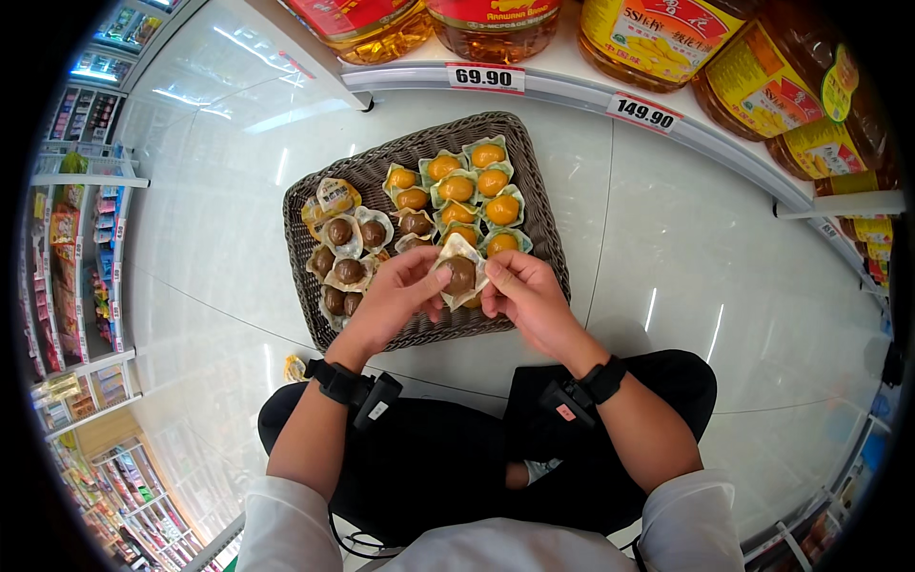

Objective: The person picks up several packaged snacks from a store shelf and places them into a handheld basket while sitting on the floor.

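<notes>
Between my hands, over the near side of a dark woven basket (547,236), is a round brown packaged item (460,276) in a patterned wrapper opened out around it. My left hand (404,289) grips it with the thumb on its left side. The fingertips of my right hand (520,289) pinch the wrapper's right edge. In the basket, several orange round items (455,188) in greenish wrappers stand at the right and back. Several brown ones (349,271) in pale wrappers lie at the left, beside yellow printed packets (338,196). My hands hide part of the near rows.
A shelf edge (557,84) with price tags and large cooking oil bottles (654,39) runs along the back and right. A small yellow wrapped packet (294,368) lies on the tiled floor by my left knee. Stocked store shelves (78,272) stand at the far left.
</notes>
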The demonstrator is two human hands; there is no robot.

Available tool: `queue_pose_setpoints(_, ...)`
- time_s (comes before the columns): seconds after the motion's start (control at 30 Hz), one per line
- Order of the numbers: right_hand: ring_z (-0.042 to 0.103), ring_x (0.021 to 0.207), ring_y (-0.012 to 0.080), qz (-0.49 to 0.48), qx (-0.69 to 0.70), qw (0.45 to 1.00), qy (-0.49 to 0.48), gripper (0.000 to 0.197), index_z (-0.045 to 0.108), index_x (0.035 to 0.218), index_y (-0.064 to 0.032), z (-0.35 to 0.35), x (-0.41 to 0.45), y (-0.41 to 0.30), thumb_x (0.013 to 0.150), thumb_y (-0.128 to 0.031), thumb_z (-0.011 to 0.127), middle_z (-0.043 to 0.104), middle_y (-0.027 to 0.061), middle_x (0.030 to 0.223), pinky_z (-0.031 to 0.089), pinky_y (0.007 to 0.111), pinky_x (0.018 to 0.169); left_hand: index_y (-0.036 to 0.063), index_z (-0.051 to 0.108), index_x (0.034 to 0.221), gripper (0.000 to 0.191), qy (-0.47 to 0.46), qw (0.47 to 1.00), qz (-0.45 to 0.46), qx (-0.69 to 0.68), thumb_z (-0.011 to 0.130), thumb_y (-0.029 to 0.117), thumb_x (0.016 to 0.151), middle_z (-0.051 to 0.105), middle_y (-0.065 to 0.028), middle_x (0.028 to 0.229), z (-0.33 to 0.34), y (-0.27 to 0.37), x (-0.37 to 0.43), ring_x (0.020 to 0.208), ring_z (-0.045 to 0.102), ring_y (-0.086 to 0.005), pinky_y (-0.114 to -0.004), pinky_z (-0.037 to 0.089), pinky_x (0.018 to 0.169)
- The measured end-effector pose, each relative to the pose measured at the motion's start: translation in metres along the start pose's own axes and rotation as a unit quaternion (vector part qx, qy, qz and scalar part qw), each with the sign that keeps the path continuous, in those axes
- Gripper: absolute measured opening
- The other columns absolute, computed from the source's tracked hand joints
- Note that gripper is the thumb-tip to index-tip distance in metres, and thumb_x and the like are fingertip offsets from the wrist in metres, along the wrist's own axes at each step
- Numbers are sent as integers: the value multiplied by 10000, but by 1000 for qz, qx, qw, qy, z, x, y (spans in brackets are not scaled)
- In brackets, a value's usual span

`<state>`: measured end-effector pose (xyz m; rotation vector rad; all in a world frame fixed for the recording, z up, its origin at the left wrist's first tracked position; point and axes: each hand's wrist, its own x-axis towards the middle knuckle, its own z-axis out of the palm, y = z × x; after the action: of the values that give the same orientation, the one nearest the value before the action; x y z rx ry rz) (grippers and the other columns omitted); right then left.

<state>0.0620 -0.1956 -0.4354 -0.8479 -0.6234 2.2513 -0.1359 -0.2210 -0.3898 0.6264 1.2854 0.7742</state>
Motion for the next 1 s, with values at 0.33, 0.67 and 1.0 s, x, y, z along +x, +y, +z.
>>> queue_pose_setpoints(0.33,549,681,88,-125,-207,966,88,172,556,1081,-8,-1,8,10,948,-116,539,581,35,761,461,231,626,29,509,905,171,150,867,184,439,666,75,853,596,-32,827,-72,-28,24,558,498,-50,-213,425,476)
queue_pose_setpoints(0.67,558,744,85,-119,-231,963,67,153,562,1054,1,-4,5,10,970,-113,502,570,24,818,473,224,684,68,504,892,155,33,915,57,397,652,106,870,540,23,685,-63,-36,24,518,484,-51,-221,369,430)
queue_pose_setpoints(1.0,535,691,80,-131,-238,959,78,153,571,1010,1,-2,4,12,963,-133,516,576,22,772,447,224,639,19,545,1059,260,69,917,104,379,668,71,836,584,-80,758,-59,-50,33,624,567,-160,-295,475,584)
